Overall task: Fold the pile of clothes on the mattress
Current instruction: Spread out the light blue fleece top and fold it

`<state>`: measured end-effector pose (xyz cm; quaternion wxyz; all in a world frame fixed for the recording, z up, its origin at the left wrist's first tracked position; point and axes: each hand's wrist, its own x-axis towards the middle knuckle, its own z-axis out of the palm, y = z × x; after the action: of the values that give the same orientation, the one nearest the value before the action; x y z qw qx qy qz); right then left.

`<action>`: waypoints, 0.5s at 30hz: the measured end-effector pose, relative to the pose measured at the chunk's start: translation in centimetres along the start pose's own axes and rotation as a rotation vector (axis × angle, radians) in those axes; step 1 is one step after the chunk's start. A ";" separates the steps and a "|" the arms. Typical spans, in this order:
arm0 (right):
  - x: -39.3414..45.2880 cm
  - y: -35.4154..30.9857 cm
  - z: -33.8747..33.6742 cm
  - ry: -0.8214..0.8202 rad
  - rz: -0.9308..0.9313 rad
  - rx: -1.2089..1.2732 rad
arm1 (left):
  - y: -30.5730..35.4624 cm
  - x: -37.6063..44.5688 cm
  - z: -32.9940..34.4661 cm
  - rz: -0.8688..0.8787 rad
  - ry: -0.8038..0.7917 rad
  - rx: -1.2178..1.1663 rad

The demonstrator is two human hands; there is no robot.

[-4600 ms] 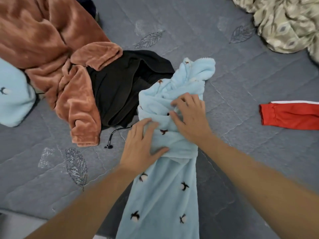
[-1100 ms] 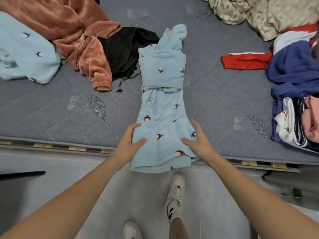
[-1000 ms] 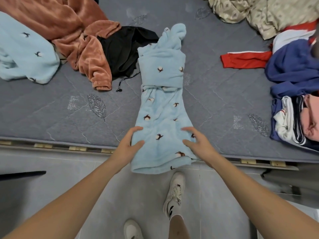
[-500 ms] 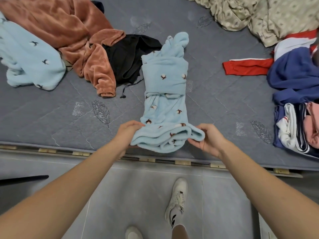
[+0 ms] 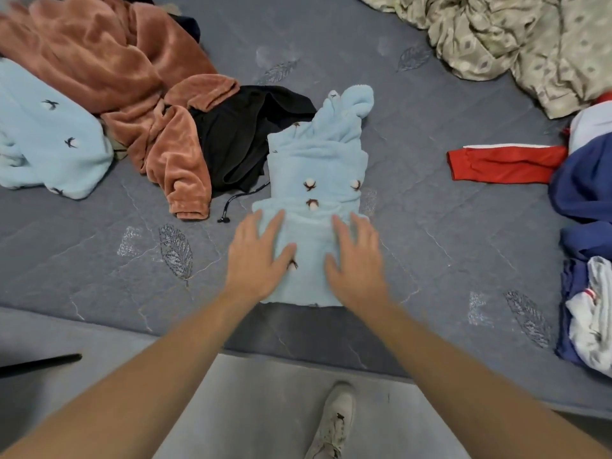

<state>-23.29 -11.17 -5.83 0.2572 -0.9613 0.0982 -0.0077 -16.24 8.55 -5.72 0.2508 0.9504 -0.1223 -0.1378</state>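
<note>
A light blue fleece garment [image 5: 316, 160] with small flower prints lies folded on the grey mattress [image 5: 414, 210]. Its near end is doubled over onto itself. My left hand [image 5: 256, 256] lies flat on the left side of that fold, fingers spread. My right hand [image 5: 356, 260] presses flat on the right side, fingers straight. Left of it lie a black garment [image 5: 238, 140] with a drawstring, a rust-brown fleece [image 5: 132, 87] and a second light blue fleece piece [image 5: 43, 134].
A red sleeve [image 5: 506, 164] and a heap of blue and white clothes [image 5: 586, 200] lie at the right. A beige patterned cloth [image 5: 513, 38] is bunched at the far right. The mattress edge [image 5: 165, 336] runs below my hands; my shoe [image 5: 334, 422] stands on the floor.
Both hands lifted the garment's near end, which hung over the mattress edge, and folded it up onto the garment. They have let go and now press flat on the fold.
</note>
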 end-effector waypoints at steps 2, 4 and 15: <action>0.7 0.5 2.1 -0.066 -0.204 -0.120 | -0.3 0.8 1.9 0.110 -0.089 0.148; 1.7 1.1 3.8 -0.112 -0.261 -0.132 | -0.8 1.7 4.0 0.136 -0.108 0.212; 0.7 4.6 7.1 -0.091 -0.245 -0.144 | -5.0 0.5 8.0 0.182 0.024 0.168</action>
<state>-23.03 -11.71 -14.31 0.1888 -0.9815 -0.0312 0.0114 -17.58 9.12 -15.06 0.1833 0.9546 -0.2159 -0.0925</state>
